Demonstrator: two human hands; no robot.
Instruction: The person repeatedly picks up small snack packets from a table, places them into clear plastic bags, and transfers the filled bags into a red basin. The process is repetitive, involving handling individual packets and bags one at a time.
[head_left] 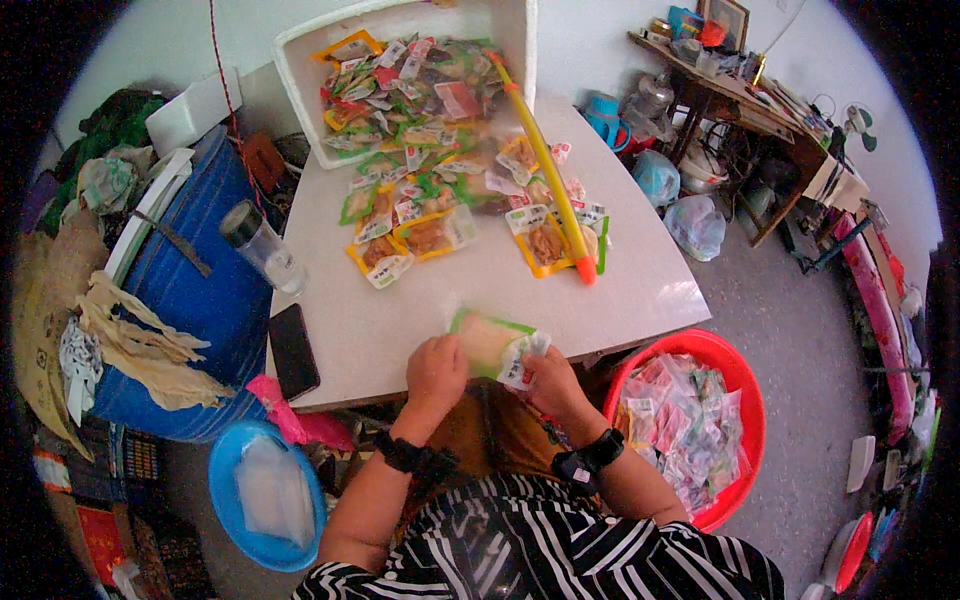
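Observation:
A green-and-white food pouch (pixel 490 343) is held over the table's near edge, between my two hands. My left hand (pixel 437 374) is closed at the pouch's left end. My right hand (pixel 556 383) grips its right end, where a white printed part shows. Farther up the white table (pixel 440 300), several yellow and green food pouches (pixel 430 232) lie in a loose heap. They spill from a tipped white foam box (pixel 292 75) packed with more small packets. A yellow stick with orange ends (pixel 548 165) leans from the box's mouth across pouches on the right.
A red basin (pixel 757 430) of packets stands right of my legs. On the left are a black phone (pixel 293 350), a glass bottle (pixel 263 248), a blue barrel (pixel 180 310) and a blue basin (pixel 218 490) holding clear plastic bags. A cluttered wooden desk (pixel 740 100) stands far right.

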